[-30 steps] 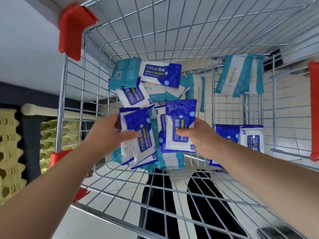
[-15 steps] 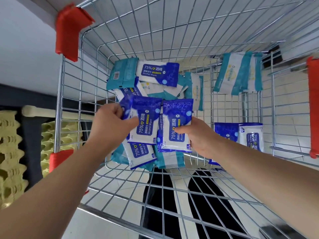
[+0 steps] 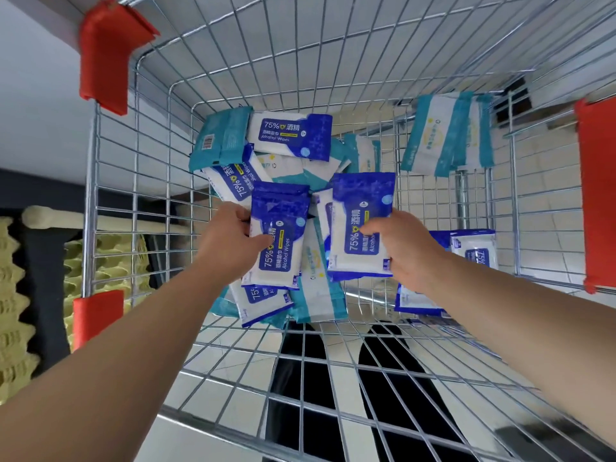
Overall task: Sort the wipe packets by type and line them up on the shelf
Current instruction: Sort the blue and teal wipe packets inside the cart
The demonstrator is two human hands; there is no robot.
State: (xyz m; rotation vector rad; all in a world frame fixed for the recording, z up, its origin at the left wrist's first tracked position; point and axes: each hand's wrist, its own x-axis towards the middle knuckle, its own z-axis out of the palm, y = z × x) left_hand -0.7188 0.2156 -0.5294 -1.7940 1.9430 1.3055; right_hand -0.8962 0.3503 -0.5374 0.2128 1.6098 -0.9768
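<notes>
Inside a wire shopping cart (image 3: 140, 168) lies a heap of wipe packets, some blue-and-white alcohol wipes, some teal-and-white. My left hand (image 3: 226, 245) grips a blue alcohol wipe packet (image 3: 278, 235) lifted above the heap, thumb on its front. My right hand (image 3: 400, 248) grips a second blue alcohol wipe packet (image 3: 361, 221) beside it. More blue packets (image 3: 290, 135) and teal packets (image 3: 221, 138) lie behind. Two teal packets (image 3: 446, 135) lean at the far right, and blue packets (image 3: 473, 251) lie at the right, partly hidden by my right forearm.
Red plastic corner guards (image 3: 106, 51) cap the cart's rim at left and right (image 3: 596, 191). Yellow egg-crate foam (image 3: 16, 295) and a dark shelf edge stand outside the cart on the left. Dark trouser legs (image 3: 300, 378) show through the cart's floor.
Both hands have lifted their blue packets up off the heap and closer to the camera; the left packet turned upright.
</notes>
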